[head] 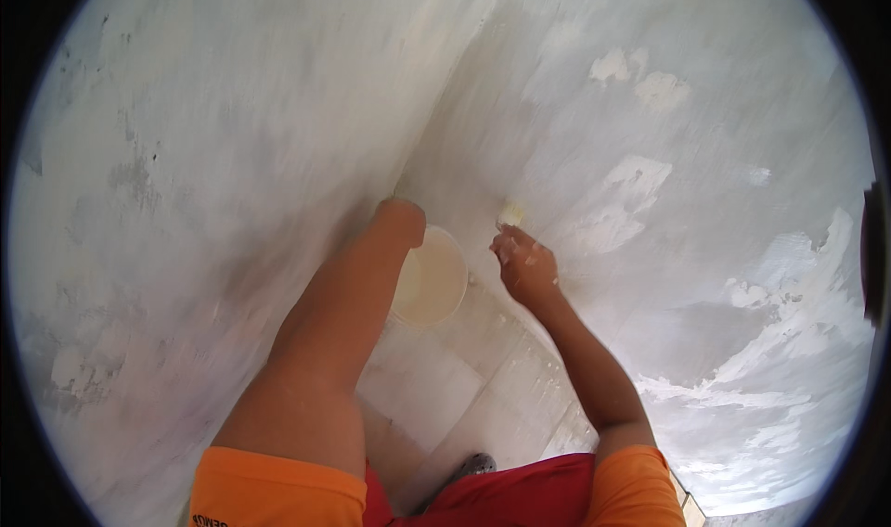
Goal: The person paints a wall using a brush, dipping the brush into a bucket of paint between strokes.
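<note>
My right hand, flecked with white, grips a paintbrush; its handle is hidden in my fist. The brush's pale yellow bristles are at the right-hand wall; whether they press on it is hard to tell. My left hand is closed at the upper left rim of a round whitish bucket, its fingers mostly out of sight. Pale cream liquid seems to fill part of the bucket. My left forearm covers the bucket's left side.
Two grey-white walls meet at a corner ahead. Rough white patches mark the right wall, and the left wall is smudged. Below lies a tiled floor with pale spatter. A dark perforated shoe shows near my red clothing.
</note>
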Demonstrator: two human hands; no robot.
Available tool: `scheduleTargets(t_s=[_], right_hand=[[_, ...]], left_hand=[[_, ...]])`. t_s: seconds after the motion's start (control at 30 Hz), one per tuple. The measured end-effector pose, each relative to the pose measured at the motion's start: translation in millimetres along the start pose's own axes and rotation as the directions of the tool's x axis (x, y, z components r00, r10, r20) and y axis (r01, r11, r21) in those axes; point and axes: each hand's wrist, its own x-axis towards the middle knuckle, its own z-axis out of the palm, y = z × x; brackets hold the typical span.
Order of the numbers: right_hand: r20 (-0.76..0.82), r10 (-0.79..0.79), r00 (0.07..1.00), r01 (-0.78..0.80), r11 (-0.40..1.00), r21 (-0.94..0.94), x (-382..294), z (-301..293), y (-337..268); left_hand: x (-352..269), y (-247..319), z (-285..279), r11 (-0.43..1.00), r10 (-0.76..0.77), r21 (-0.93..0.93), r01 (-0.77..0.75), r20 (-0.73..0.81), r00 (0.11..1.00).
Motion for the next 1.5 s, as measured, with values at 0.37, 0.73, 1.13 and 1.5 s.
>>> scheduleTargets(t_s=[0.37,0.73,1.13,1.5], right_hand=[[0.517,-0.145,0.843,-0.265,0.725,0.635,1.4,-67.0,-42.4],[0.216,-0.131,0.967,0.015,0.883,0.469,-50.1,123.5,-55.3],[0.202,0.010,0.979,-0.096,0.902,0.420,-23.4,131.9,-75.7],[0.251,-0.070,0.965,-0.082,0.832,0.548,-15.9,146.6,-73.7]], left_hand=[[-7.5,15.6,-49.6,0.981,-0.007,-0.167,0.096,0.464,0.886],[4.8,24.3,-43.7,0.979,0.001,-0.175,0.103,0.514,0.858],[16.6,0.8,-30.0,0.965,-0.008,-0.223,0.135,0.493,0.870],[-9.1,14.8,-56.6,0.981,0.133,-0.189,-0.053,0.439,0.889]])
